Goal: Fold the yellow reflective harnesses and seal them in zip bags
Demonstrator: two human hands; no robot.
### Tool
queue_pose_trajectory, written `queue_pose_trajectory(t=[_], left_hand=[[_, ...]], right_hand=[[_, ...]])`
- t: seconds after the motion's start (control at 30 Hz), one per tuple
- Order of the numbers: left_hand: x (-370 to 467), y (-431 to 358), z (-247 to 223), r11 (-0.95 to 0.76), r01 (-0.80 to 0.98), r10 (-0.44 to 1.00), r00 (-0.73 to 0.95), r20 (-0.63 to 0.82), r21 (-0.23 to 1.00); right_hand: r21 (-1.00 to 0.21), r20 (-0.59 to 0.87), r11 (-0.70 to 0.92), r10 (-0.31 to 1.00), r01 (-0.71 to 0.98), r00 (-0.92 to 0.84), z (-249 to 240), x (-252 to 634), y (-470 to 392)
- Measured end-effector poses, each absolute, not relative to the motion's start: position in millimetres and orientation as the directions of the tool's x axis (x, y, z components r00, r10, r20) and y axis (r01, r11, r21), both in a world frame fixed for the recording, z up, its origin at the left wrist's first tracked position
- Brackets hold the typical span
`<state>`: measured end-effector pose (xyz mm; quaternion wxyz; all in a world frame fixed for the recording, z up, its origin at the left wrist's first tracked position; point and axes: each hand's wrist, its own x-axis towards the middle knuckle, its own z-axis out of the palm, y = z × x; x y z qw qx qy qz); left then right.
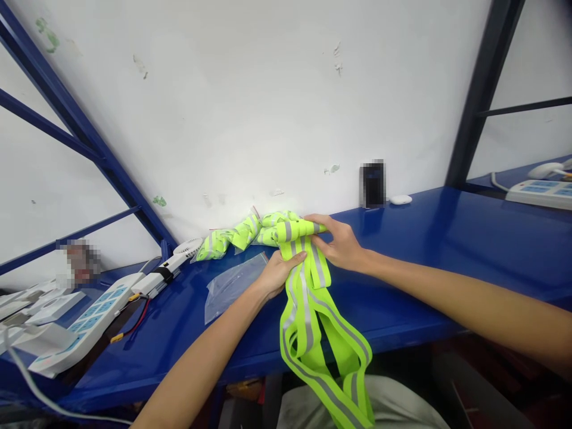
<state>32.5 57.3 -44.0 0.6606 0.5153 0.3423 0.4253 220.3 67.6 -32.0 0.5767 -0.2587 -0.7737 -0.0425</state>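
Note:
A neon yellow reflective vest (308, 304) made of straps with silver stripes is gathered over the table edge, its loops hanging down to my lap. My left hand (280, 271) is closed on the straps from the left, thumb on top. Higher up, my right hand (337, 241) pinches a folded part of the straps between thumb and fingers. Just behind my hands lie several bagged neon bundles (218, 243) against the wall. To the left of my left hand a clear plastic bag (235, 289) lies flat on the table.
The blue table (429, 256) carries a dark blurred object (373, 185) and a white case (401, 199) at the back right. Left are a white fan (187, 246), a power strip (89, 319), and a connector cable (134, 325). Blue metal posts (89, 131) frame the wall.

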Motion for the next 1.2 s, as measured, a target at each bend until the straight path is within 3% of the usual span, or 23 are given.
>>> queue_pose_trajectory(t=[0.2,0.43,0.73,0.93,1.2], left_hand=[[34,56,-40,0.079,-0.216,0.926,0.377,0.009,0.973],[35,49,-36,0.168,-0.246,0.891,0.452,-0.040,0.955],[36,52,-36,0.152,-0.276,0.922,0.385,-0.035,0.949],[39,50,-36,0.183,-0.342,0.906,0.423,-0.023,0.922],[38,53,-42,0.068,-0.187,0.941,0.340,0.000,0.980]], right_hand=[[-0.107,0.936,0.884,0.244,0.454,-0.254,-33,221,71],[-0.015,0.906,0.869,0.221,0.495,-0.360,-36,222,77],[0.186,0.874,0.795,0.135,0.578,-0.466,-33,229,89],[0.180,0.891,0.771,0.136,0.610,-0.434,-35,227,88],[0.126,0.928,0.810,0.108,0.573,-0.356,-32,226,81]])
